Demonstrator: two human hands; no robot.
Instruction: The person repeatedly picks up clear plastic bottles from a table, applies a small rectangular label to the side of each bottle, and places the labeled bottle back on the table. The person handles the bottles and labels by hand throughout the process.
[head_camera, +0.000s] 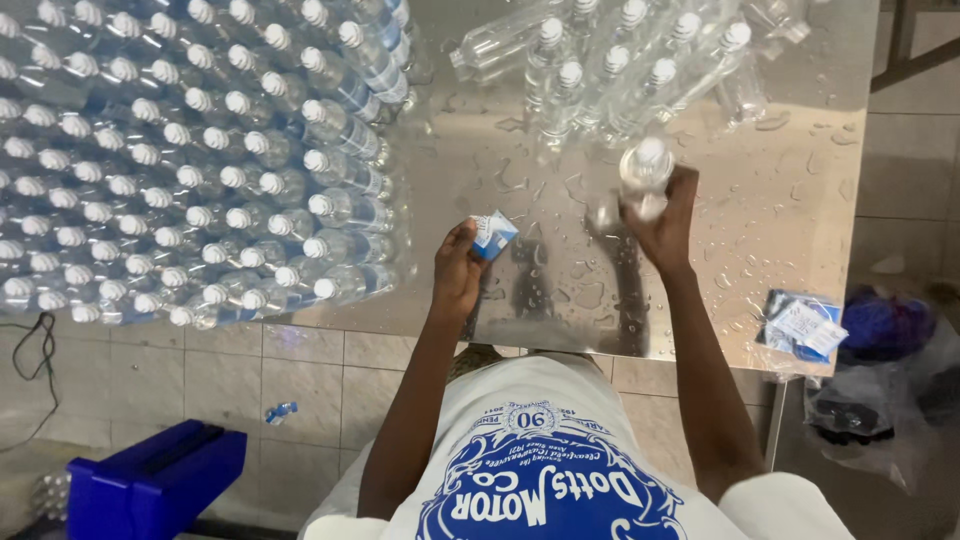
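My right hand (665, 222) grips a clear plastic bottle with a white cap (645, 170), held upright over the wet steel table (800, 170). Pinched in the fingers of my left hand (458, 268) is a small blue and white label (493, 234), just left of the bottle and apart from it. Both hands hover above the table's near half.
Stacked capped bottles lying on their sides (190, 160) fill the table's left. Several loose clear bottles (620, 70) lie at the back. A pile of blue and white labels (805, 328) sits at the near right corner. A blue crate (150, 485) and dark bags (880, 380) are on the floor.
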